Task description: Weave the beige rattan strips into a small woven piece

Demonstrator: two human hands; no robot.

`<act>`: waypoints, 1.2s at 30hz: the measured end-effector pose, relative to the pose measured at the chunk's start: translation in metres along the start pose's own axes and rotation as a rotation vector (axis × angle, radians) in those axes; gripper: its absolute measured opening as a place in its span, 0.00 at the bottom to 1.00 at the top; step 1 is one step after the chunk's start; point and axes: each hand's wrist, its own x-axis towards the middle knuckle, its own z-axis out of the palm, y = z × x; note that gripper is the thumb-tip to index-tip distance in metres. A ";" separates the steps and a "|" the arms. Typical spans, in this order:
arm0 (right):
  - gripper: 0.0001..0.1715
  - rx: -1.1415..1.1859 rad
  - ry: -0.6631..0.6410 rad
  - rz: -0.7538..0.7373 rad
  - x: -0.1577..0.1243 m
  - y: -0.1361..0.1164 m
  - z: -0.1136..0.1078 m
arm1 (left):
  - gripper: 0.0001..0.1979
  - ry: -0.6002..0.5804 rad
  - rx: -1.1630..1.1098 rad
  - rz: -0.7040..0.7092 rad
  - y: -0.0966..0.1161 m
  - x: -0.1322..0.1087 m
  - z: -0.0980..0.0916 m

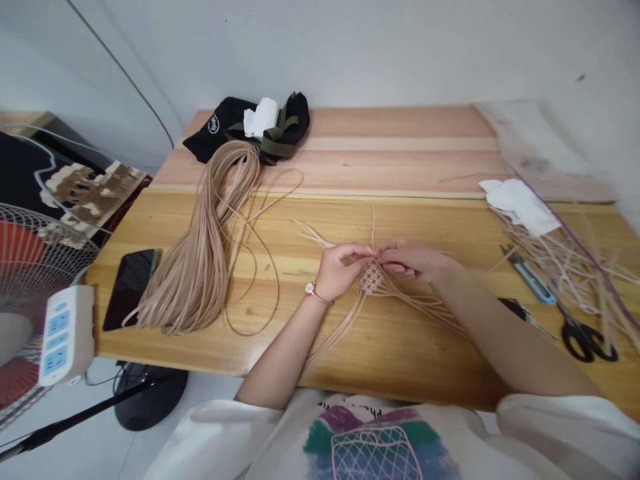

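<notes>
Both hands (340, 272) (414, 261) fingertip-tight on woven strips (371, 280)

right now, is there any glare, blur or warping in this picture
Head view: a pale sheen near the front edge of the wooden table; head view: the right hand looks slightly smeared; head view: the fan at the left edge looks stretched, a wide-angle effect.

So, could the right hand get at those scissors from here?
Probably yes: the scissors lie on that side, handles mostly uncovered, though the right hand is busy at the woven piece.
</notes>
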 end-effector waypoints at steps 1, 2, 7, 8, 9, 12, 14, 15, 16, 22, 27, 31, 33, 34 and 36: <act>0.10 0.018 0.033 -0.001 0.000 0.000 0.002 | 0.02 0.015 0.024 0.010 0.000 0.000 0.000; 0.11 0.037 0.067 -0.003 0.001 0.000 0.004 | 0.02 0.030 0.042 0.014 0.000 0.000 0.001; 0.08 0.131 0.165 -0.064 0.004 -0.002 0.013 | 0.04 0.134 0.002 -0.050 -0.006 0.001 0.004; 0.07 0.158 0.172 -0.084 0.005 -0.002 0.014 | 0.04 0.158 -0.028 -0.070 -0.007 0.002 0.004; 0.06 0.187 0.182 -0.105 0.006 -0.003 0.016 | 0.05 0.183 -0.057 -0.090 -0.008 0.003 0.004; 0.06 0.246 0.223 -0.161 0.009 -0.003 0.022 | 0.07 0.251 -0.123 -0.130 -0.009 0.005 0.005; 0.07 0.261 0.258 -0.197 0.011 -0.002 0.027 | 0.08 0.284 -0.160 -0.141 -0.008 0.006 0.005; 0.08 0.267 0.282 -0.224 0.011 -0.001 0.029 | 0.08 0.298 -0.179 -0.146 -0.007 0.006 0.005; 0.09 0.261 0.313 -0.258 0.012 0.000 0.031 | 0.08 0.311 -0.198 -0.152 -0.006 0.006 0.005; 0.15 0.013 0.431 -0.498 0.012 0.006 0.036 | 0.08 0.234 -0.286 -0.261 -0.006 0.006 0.003; 0.14 -0.099 0.423 -0.568 0.012 0.010 0.029 | 0.08 0.166 -0.196 -0.249 -0.011 0.006 0.001; 0.12 -0.185 0.461 -0.610 0.011 0.011 0.024 | 0.09 0.084 -0.213 -0.284 -0.010 0.006 0.001; 0.13 -0.223 0.477 -0.602 0.010 0.011 0.021 | 0.10 0.052 -0.229 -0.306 -0.008 0.006 0.000; 0.13 -0.236 0.503 -0.592 0.008 0.011 0.020 | 0.11 0.044 -0.236 -0.314 -0.007 0.006 0.000; 0.13 -0.269 0.602 -0.578 0.002 0.012 0.020 | 0.11 0.039 -0.252 -0.330 -0.005 0.005 -0.001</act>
